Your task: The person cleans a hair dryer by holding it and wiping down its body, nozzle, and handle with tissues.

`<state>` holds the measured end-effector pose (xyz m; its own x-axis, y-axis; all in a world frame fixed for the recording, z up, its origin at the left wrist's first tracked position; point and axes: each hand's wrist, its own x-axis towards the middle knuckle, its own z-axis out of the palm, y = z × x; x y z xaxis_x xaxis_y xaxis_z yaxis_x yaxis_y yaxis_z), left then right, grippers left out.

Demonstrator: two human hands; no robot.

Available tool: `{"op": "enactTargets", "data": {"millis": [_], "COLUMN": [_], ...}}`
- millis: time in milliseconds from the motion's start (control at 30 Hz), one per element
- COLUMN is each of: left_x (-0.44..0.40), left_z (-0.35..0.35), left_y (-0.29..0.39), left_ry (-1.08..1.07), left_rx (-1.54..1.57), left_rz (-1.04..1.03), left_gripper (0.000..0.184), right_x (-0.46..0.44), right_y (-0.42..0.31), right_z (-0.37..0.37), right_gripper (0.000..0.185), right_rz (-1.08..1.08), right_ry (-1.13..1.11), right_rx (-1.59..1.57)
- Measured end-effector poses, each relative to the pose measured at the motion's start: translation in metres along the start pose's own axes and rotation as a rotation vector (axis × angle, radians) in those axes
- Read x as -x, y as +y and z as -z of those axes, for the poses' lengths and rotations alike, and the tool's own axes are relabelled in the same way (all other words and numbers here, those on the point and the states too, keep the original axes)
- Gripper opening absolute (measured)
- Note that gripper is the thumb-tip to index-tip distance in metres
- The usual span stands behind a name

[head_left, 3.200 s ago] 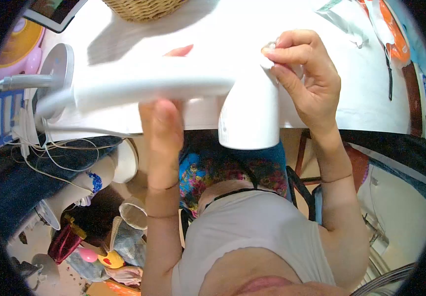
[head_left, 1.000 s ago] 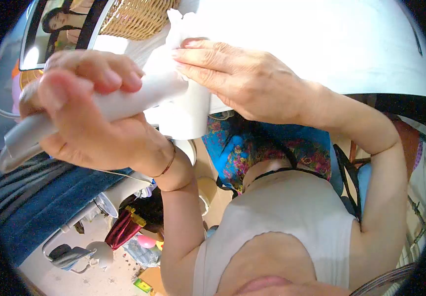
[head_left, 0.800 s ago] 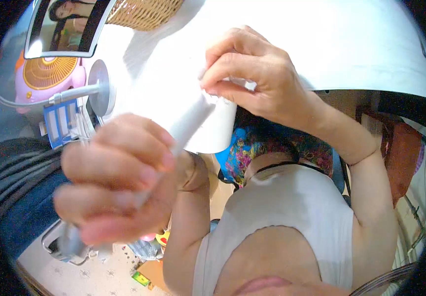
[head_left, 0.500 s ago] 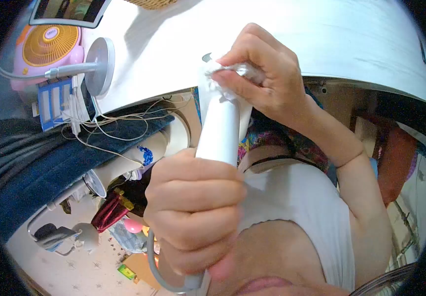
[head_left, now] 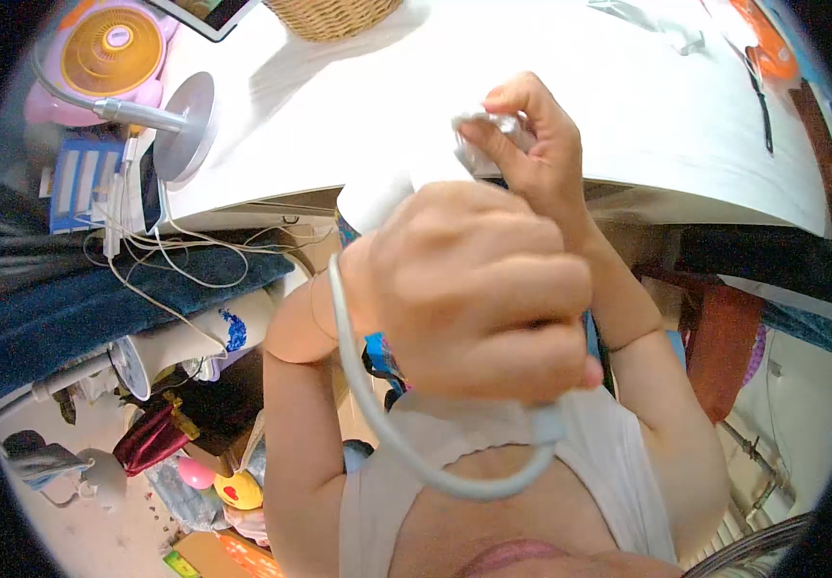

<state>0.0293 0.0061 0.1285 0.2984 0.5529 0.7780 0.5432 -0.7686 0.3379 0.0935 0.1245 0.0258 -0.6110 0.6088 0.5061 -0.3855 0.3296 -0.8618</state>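
Note:
My left hand (head_left: 483, 289) is wrapped round the handle of a white corded appliance (head_left: 373, 200) that looks like a hair dryer. Most of the handle is hidden behind my fist, and its rounded white end shows past my knuckles on the left. A pale grey cord (head_left: 368, 405) leaves the handle and loops below my wrist. Farther out, over the table edge, my right hand (head_left: 536, 140) pinches a crumpled white tissue (head_left: 474, 123) between thumb and fingers. The tissue appears apart from the appliance.
On the white table (head_left: 628, 116) stand a wicker basket (head_left: 334, 14), a lamp base (head_left: 187, 125) and a pink fan (head_left: 113, 53). Tangled white cables (head_left: 214, 260) hang over the left edge. A black slim tool (head_left: 763, 106) and an orange item (head_left: 767, 43) lie at right.
My left hand has moved up and right, turning the appliance so its handle is now mostly hidden. The tissue has come away from it. The view has shifted, showing more of the table.

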Motion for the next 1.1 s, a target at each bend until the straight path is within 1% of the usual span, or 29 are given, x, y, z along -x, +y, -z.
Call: {"op": "enactTargets", "data": {"millis": [67, 100, 167, 200, 233, 267, 300, 333, 367, 467, 500, 567, 600, 633, 667, 700, 733, 767, 867, 900, 1000, 1033, 1067, 1100], "left_x": [-0.007, -0.011, -0.015, -0.015, -0.016, -0.013, -0.01, -0.004, -0.002, -0.003, -0.003, -0.004, -0.004, -0.004, -0.005, -0.005, -0.002, 0.001, 0.002, 0.002, 0.005, 0.007, 0.011, 0.016], "left_z": [0.008, 0.012, 0.015, 0.016, 0.018, 0.024, 0.031, 0.043, 0.048, 0.051, 0.054, 0.059, 0.06, 0.06, 0.06, 0.057, 0.061, 0.07, 0.074, 0.075, 0.095, 0.098, 0.1, 0.101], "left_y": [-0.017, -0.021, -0.026, -0.028, -0.031, -0.036, -0.04, -0.044, -0.048, -0.052, -0.054, -0.058, -0.059, -0.061, -0.062, -0.061, -0.065, -0.07, -0.071, -0.071, -0.074, -0.077, -0.08, -0.083], "left_ry": [-0.064, -0.017, 0.098, 0.165, 0.231, 0.25, 0.272, 0.251, 0.235, 0.221, 0.188, 0.126, 0.132, 0.139, 0.146, 0.215, 0.19, 0.165, 0.093, 0.118, 0.358, 0.498, 0.641, 0.715], "left_rx": [0.04, -0.045, -0.078, -0.03, 0.016, 0.073, 0.131, 0.201, 0.138, 0.164, 0.181, 0.216, 0.219, 0.22, 0.222, 0.254, 0.293, 0.334, 0.271, 0.232, 0.337, 0.353, 0.367, 0.443], "left_rz": [-0.044, -0.032, 0.06, 0.135, 0.206, 0.251, 0.294, 0.317, 0.263, 0.226, 0.237, 0.256, 0.259, 0.26, 0.26, 0.308, 0.304, 0.3, 0.348, 0.366, 0.476, 0.486, 0.495, 0.502], "left_gripper": [0.033, 0.032, 0.034, 0.036, 0.038, 0.04, 0.042, 0.044, 0.044, 0.04, 0.04, 0.039, 0.039, 0.039, 0.039, 0.041, 0.041, 0.041, 0.04, 0.039, 0.031, 0.029, 0.027, 0.024], "right_x": [-0.007, -0.013, -0.022, -0.026, -0.029, -0.031, -0.031, -0.029, -0.029, -0.025, -0.021, -0.016, -0.013, -0.013, -0.01, -0.009, -0.008, -0.01, -0.029, -0.037, -0.047, -0.053, -0.052, -0.051], "right_y": [0.004, 0.007, 0.01, 0.013, 0.022, 0.031, 0.03, 0.029, 0.036, 0.047, 0.05, 0.054, 0.055, 0.015, 0.012, 0.01, 0.011, 0.013, 0.014, 0.003, 0.007, -0.004, 0.001, 0.011], "right_z": [-0.002, 0.0, 0.006, 0.008, 0.009, 0.01, 0.012, 0.015, 0.022, 0.025, 0.025, 0.027, 0.028, 0.016, 0.009, 0.005, 0.001, -0.002, 0.005, 0.005, 0.006, 0.008, 0.008, 0.009], "right_gripper": [0.024, 0.026, 0.025, 0.025, 0.025, 0.026, 0.025, 0.025, 0.022, 0.021, 0.023, 0.023, 0.024, 0.013, 0.012, 0.011, 0.012, 0.01, 0.011, 0.01, 0.015, 0.017, 0.018, 0.018], "right_rz": [-0.079, -0.029, -0.081, -0.105, -0.247, -0.386, -0.443, -0.501, -0.45, -0.363, -0.393, -0.289, -0.239, -0.183, -0.044, 0.095, 0.231, 0.224, 0.045, -0.085, -0.24, -0.33, -0.298, -0.268], "right_ry": [0.061, 0.05, -0.012, -0.044, -0.044, -0.042, 0.0, 0.044, -0.012, -0.036, 0.099, 0.092, 0.086, 0.087, 0.073, 0.057, 0.039, 0.077, -0.114, -0.061, -0.083, -0.099, -0.09, -0.08], "right_rx": [0.025, 0.167, -0.01, -0.1, -0.278, -0.459, -0.639, -0.822, -0.895, -1.172, -1.028, -0.717, -0.56, -0.255, -0.092, 0.072, 0.237, 0.23, 0.058, 0.137, -0.114, 0.002, -0.067, -0.136]}}
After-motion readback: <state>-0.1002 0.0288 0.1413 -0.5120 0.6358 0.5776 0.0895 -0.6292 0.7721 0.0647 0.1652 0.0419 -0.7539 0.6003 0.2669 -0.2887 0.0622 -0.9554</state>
